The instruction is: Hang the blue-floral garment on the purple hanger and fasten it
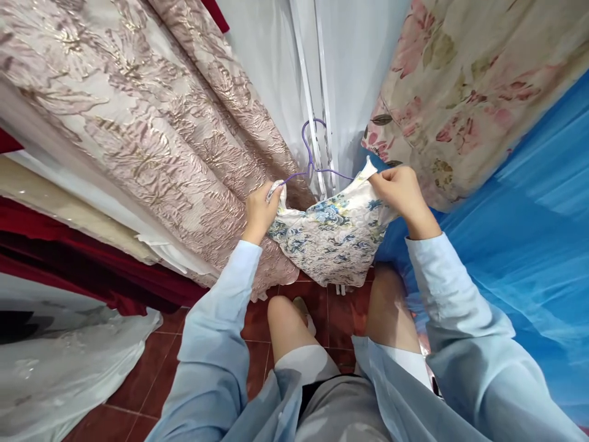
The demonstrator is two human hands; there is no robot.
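Note:
A white top with a blue floral print point(334, 239) hangs in front of me on a purple hanger point(309, 147). My left hand point(262, 209) pinches its left shoulder strap between thumb and fingers. On the other side, my right hand point(401, 189) is closed on the right shoulder edge, keeping the neckline spread. The hanger's hook loops at a white metal rail point(301, 55) behind the top. The hanger's arms run toward both shoulders, and their ends are hidden by the cloth.
Pink brocade fabric point(184, 141) hangs to the left, with dark red cloth point(92, 258) beyond it. At the right are a floral fabric point(460, 104) and blue sheer cloth point(515, 258). White fabric point(262, 55) hangs behind the rail. Red tiles point(151, 374) cover the floor.

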